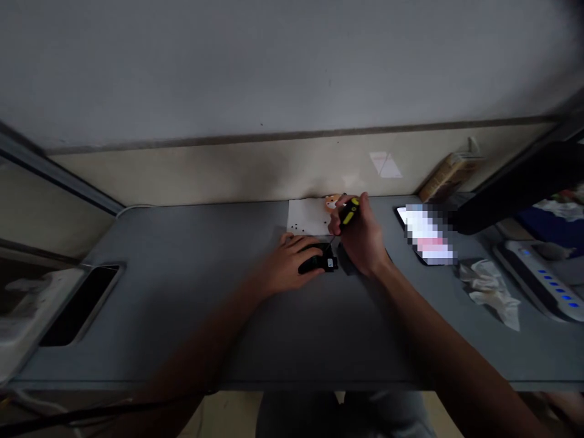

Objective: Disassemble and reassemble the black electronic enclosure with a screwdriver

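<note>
One grey desk (182, 286) beneath the left hand (287, 266), pale wall (228, 79) behind

Grey counter (182, 292), set against a pale wall. A white sheet (306, 216) lies at the back edge, centre, with several small dark specks (296, 228) on its near left corner. A round orange item (331, 202) sits just beside the sheet's far right corner. To the right lies a phone (426, 234), screen lit. A crumpled tissue (490, 292) is near it, towards the front. A power strip (542, 280) with blue lights is at far right. A brown box (449, 175) leans on the wall. A rectangular dark opening (79, 304) is at the counter's left end.
</note>
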The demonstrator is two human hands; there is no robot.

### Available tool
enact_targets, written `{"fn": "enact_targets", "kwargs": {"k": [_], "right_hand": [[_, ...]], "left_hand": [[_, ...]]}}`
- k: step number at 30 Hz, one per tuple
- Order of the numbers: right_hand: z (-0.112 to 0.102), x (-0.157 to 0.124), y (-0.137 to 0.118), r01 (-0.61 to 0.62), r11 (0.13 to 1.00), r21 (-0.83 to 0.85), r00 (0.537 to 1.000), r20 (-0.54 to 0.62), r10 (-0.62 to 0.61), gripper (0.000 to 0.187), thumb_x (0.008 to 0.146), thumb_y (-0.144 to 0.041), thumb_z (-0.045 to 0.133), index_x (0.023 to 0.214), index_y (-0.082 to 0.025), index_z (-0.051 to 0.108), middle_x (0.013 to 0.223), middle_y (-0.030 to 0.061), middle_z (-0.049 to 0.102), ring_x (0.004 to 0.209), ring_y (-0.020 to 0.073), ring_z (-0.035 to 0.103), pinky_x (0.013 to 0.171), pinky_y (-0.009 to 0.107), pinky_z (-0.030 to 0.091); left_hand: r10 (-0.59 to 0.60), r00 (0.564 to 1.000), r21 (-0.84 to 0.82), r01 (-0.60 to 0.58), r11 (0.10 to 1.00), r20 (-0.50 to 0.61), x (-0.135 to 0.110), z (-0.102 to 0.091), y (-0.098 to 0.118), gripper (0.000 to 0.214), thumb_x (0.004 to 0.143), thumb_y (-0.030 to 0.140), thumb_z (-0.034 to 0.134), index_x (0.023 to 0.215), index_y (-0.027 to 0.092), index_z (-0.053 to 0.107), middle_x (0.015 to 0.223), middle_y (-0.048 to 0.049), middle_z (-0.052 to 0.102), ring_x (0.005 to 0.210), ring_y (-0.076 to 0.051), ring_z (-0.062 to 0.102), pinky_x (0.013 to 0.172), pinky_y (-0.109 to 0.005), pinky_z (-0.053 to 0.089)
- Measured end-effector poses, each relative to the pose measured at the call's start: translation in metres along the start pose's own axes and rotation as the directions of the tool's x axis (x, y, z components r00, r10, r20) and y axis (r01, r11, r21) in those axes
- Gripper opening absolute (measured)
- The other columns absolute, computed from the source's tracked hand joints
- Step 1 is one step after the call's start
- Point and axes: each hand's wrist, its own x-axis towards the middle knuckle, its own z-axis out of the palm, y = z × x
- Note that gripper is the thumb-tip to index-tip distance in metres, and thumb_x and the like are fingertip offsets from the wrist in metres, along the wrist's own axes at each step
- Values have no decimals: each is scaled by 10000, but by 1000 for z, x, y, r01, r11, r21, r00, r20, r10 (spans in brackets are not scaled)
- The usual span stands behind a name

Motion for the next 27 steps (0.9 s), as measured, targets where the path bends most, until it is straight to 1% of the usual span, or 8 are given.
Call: {"fn": "enact_targets", "kwargs": {"k": [4,8,10,12,16,21,24,27], "right_hand": [[-4,0,-4,12,997,78,998,57,-17,501,804,-730,636,774,-262,460,898,29,625,724,149,608,674,319,542],[-7,0,-3,-10,997,77,999,50,6,589,745,-642,774,741,-270,319,676,-71,476,507,91,428,486,256,416],[-6,2,-2,-8,998,67,1000,15,7,614,743,-669,774,741,-275,302,587,-106,333,451,83,299,432,244,329],[-6,3,-3,-2,993,116,1000,11,1,563,772,-724,716,758,-275,378,568,-105,302,451,89,278,435,250,322],[-10,6,-8,-74,961,266,994,103,48,436,842,-697,654,883,-268,581,628,-54,454,540,116,446,526,274,431],[-23,7,-8,-84,948,307,991,129,46,470,728,-568,852,752,-242,515,860,-17,624,702,112,605,631,269,515],[-25,6,-6,-49,978,200,992,127,24,571,711,-634,840,710,-239,428,738,-50,591,544,79,522,517,246,457],[-22,7,-7,-8,990,141,994,108,-7,590,730,-703,781,699,-250,404,541,-102,393,444,75,382,460,239,391]], "left_hand": [[10,1000,-11,-10,1000,-5,-1,-1,-1,217,974,386,648,1141,259,703,1330,-73,691,1242,-270,621,1076,-461,413],[-11,1000,-53,10,999,-21,1,-1,0,186,947,356,692,1103,255,705,1315,-67,702,1226,-262,633,1082,-461,425],[-31,999,-79,29,996,-16,2,-1,1,178,936,341,713,1087,248,703,1312,-65,704,1228,-260,632,1087,-460,434],[-46,999,-99,45,994,-12,3,-1,2,182,926,337,731,1076,238,701,1290,-64,712,1222,-258,633,1084,-456,446],[-59,998,-105,57,993,-17,4,2,3,181,948,344,711,1095,238,702,1296,-62,708,1243,-254,624,1081,-446,456],[-41,999,-78,40,996,-16,3,6,2,230,982,384,664,1161,243,692,1357,-66,683,1300,-253,597,1106,-454,438],[-30,999,-61,28,998,-27,3,7,1,239,984,393,659,1161,234,692,1344,-71,694,1277,-251,616,1105,-456,436],[-26,999,-37,25,999,-36,3,7,1,245,986,397,651,1165,235,693,1329,-76,702,1248,-252,635,1109,-465,430]]}}
